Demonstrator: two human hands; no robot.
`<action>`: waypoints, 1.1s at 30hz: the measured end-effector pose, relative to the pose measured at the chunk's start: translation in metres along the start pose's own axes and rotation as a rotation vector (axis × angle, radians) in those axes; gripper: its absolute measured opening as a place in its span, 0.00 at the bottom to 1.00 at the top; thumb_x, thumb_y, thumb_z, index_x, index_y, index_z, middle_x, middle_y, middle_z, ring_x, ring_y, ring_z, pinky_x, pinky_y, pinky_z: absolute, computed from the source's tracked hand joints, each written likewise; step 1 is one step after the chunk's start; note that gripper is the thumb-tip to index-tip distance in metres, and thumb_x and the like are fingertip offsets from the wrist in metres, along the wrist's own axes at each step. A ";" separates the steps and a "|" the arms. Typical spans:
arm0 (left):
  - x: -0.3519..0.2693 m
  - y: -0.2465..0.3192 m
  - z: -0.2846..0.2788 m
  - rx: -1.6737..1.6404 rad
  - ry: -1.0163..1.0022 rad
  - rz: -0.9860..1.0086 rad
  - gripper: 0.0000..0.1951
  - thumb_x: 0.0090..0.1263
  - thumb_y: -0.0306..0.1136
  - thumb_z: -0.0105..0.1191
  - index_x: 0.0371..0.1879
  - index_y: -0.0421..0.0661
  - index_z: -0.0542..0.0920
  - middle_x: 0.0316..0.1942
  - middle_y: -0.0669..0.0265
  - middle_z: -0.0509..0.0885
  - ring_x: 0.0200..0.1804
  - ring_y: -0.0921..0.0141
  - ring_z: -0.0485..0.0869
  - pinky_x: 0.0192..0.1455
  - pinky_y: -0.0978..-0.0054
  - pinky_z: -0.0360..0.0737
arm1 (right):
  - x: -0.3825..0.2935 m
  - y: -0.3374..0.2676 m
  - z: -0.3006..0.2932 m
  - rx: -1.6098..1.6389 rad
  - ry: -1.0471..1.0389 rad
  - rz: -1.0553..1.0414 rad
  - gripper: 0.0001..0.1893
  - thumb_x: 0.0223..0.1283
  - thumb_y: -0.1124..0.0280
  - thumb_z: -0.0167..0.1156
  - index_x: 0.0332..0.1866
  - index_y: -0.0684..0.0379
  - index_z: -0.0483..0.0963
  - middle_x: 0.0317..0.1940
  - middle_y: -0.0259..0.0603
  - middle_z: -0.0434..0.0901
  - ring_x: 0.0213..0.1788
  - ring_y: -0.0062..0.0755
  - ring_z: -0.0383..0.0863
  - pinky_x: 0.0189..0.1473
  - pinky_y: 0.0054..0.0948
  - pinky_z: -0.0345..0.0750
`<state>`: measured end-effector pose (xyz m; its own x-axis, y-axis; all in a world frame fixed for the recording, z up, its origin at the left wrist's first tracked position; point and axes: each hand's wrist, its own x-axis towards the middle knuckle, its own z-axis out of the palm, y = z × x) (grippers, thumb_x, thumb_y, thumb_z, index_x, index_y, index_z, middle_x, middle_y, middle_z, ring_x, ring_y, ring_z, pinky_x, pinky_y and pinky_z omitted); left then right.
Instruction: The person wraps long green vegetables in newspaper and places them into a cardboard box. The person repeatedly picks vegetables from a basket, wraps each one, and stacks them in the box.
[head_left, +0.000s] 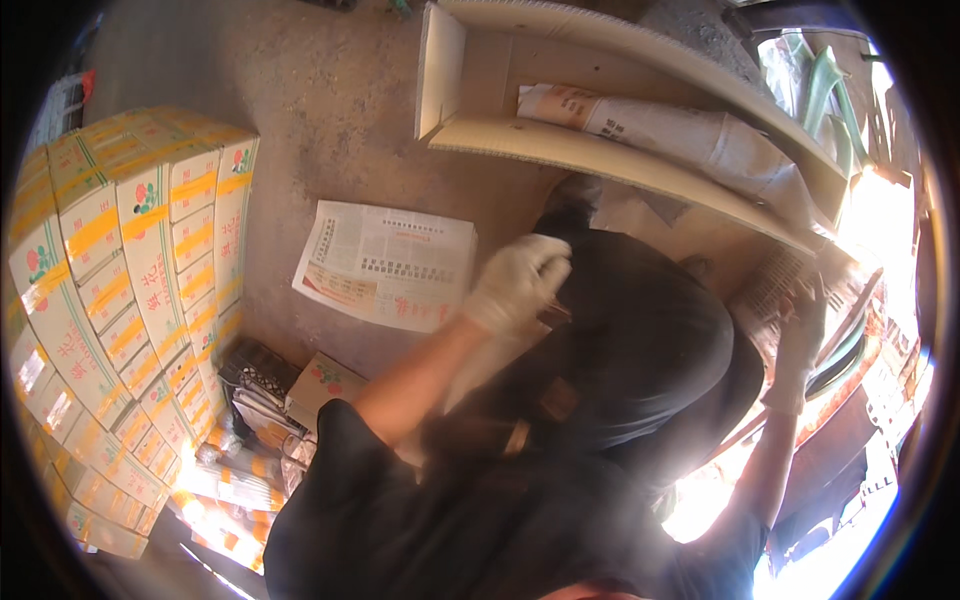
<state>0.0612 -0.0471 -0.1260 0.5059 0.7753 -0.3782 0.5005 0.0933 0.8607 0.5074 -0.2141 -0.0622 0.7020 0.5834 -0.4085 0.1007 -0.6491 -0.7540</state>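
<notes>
My left hand (521, 281), in a pale work glove, hangs above my left thigh with its fingers curled. Blur hides whether anything sits inside the curl; a small dark-red thing (555, 312) shows just below it. Beyond that hand, a printed newspaper stack (390, 262) lies flat on the floor. My right hand (802, 326), also gloved, reaches to the right beside a perforated panel (776, 281) and some paper. Glare obscures its fingertips and what they touch. In front stands a long open cardboard box (480, 139) holding a long newspaper-wrapped bundle (675, 139).
Taped flower cartons (161, 277) form a tall stack at the left. Near its foot are a dark plastic crate (259, 371), a small carton (326, 382) and plastic-wrapped bundles (240, 480). Green stalks (825, 90) rise at the far right. Bare floor (330, 112) shows ahead.
</notes>
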 end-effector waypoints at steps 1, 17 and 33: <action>-0.001 -0.047 -0.003 0.216 -0.095 -0.396 0.15 0.75 0.41 0.55 0.52 0.45 0.85 0.51 0.49 0.87 0.58 0.50 0.84 0.61 0.55 0.81 | -0.008 0.009 -0.017 0.007 -0.020 0.012 0.38 0.69 0.89 0.52 0.83 0.55 0.59 0.69 0.46 0.76 0.65 0.33 0.79 0.66 0.31 0.78; -0.113 -0.192 -0.100 0.812 0.799 -0.974 0.52 0.57 0.53 0.75 0.80 0.53 0.63 0.84 0.58 0.53 0.85 0.48 0.50 0.78 0.31 0.55 | -0.100 0.061 -0.117 -0.291 0.007 0.170 0.24 0.76 0.77 0.60 0.74 0.66 0.70 0.63 0.43 0.81 0.58 0.29 0.83 0.61 0.26 0.79; -0.147 -0.338 -0.029 -0.580 1.173 -1.217 0.54 0.67 0.35 0.68 0.86 0.49 0.42 0.68 0.47 0.77 0.58 0.54 0.84 0.55 0.48 0.84 | -0.123 0.050 -0.081 -0.128 0.038 0.008 0.29 0.66 0.84 0.53 0.75 0.69 0.68 0.67 0.52 0.78 0.62 0.30 0.82 0.60 0.24 0.78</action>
<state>-0.2030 -0.1745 -0.3512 -0.7681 0.0795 -0.6354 -0.2437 0.8813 0.4048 0.4828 -0.3578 -0.0077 0.7293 0.5605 -0.3924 0.1828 -0.7123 -0.6777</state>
